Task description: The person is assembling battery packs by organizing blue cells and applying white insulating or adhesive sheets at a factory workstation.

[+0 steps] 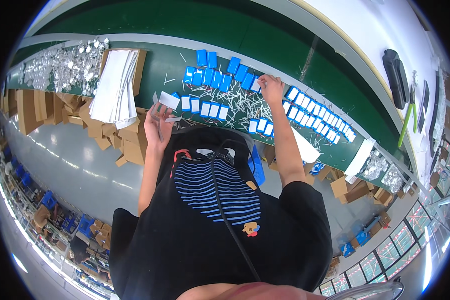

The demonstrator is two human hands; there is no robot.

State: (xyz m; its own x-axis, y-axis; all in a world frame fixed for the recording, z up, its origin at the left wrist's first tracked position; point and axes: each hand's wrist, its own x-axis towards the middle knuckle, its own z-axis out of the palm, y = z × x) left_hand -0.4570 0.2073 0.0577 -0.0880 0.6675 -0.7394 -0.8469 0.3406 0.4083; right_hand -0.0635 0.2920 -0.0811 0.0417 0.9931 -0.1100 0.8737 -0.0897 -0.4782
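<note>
My left hand (158, 125) is raised at the near edge of the green bench (285, 45), its fingers closed on a small white flat piece (169, 100) and a thin white strip. My right hand (271, 88) reaches out over the bench, fingertips pinched on a blue and white flat pack (256, 84) at the end of a cluster. Several more blue flat packs (211, 77) lie in rows between the two hands, and another long row (319, 114) runs off to the right. Thin white strips (237, 103) are scattered among them.
A stack of long white sheets (116, 85) lies in a cardboard box at the left, beside a heap of small shiny bagged parts (65, 65). Cardboard boxes (102, 132) pile under the bench. Dark devices (396, 77) and a green-handled tool (406, 122) sit at the far right.
</note>
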